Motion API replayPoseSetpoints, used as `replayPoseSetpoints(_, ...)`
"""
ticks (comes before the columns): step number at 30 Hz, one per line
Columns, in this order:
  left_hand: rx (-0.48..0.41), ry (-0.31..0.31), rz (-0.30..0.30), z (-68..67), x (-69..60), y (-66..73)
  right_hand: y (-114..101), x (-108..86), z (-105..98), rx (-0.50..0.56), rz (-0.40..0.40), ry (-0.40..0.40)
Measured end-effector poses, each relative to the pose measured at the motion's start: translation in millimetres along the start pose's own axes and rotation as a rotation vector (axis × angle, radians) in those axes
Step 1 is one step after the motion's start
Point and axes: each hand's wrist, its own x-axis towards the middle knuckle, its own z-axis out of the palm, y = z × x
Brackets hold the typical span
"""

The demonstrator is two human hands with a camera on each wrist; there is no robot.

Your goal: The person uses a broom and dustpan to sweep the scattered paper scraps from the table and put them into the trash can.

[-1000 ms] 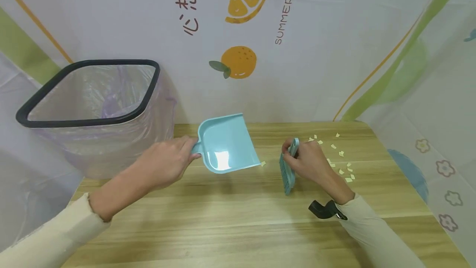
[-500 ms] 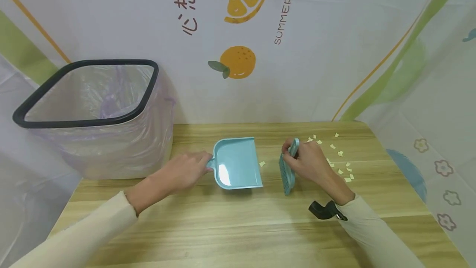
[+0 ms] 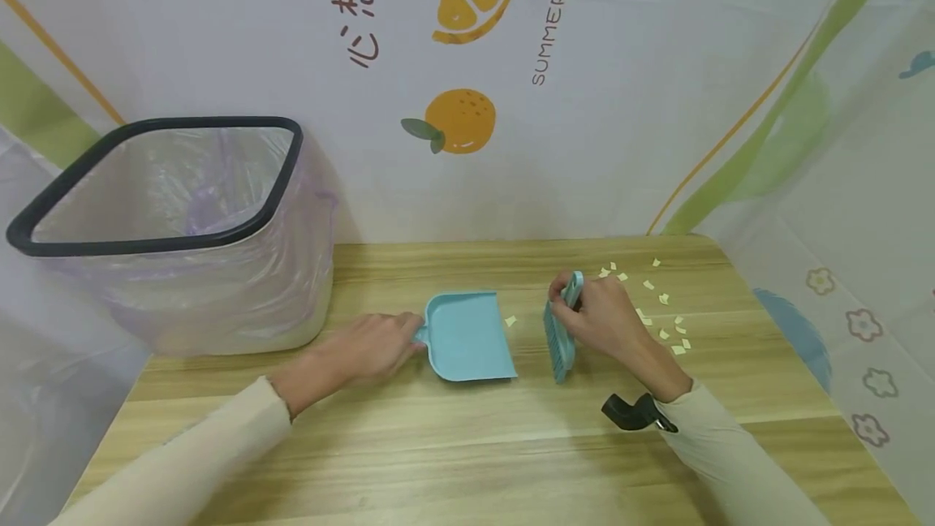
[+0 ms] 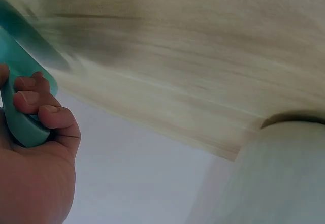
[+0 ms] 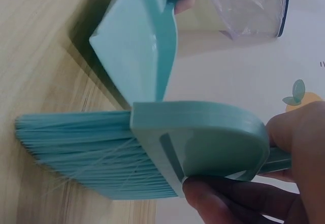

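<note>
Nearest to me are my two pale sleeves point(image 3: 730, 446), stretched over the wooden table point(image 3: 409, 453), and a black curved piece point(image 3: 630, 413) at my right wrist. Further on, my left hand point(image 3: 376, 345) has its fingers curled and clamped around the handle of the blue dustpan point(image 3: 467, 339). The wide front edge of the dustpan is turned to my right side, and whether all of this edge touches the wood, I cannot tell.

My right hand point(image 3: 605, 316) pinches the blue brush point(image 3: 561, 339) between the thumb and the fingers. Its bristles point(image 5: 91, 153) point toward the table, just apart from the dustpan. Between the dustpan's edge and the brush lies one small yellowish scrap point(image 3: 510, 321). To the right of the brush, around and beyond my right hand, more scraps point(image 3: 664, 299) lie scattered on the wood.

Beyond my left hand stands a bin with a black rim point(image 3: 146, 246), lined with a thin, clear purplish bag point(image 3: 310, 254). Farthest is a white cloth point(image 3: 621, 128), on which a whole orange point(image 3: 462, 122) is printed.
</note>
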Motion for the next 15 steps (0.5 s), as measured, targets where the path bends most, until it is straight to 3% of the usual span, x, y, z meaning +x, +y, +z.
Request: replayPoseSetpoints(15, 0.013, -0.009, 0.021, 5.9, 4.3, -5.3, -1.8, 2.2, 0.9, -0.006, 0.011, -0.019)
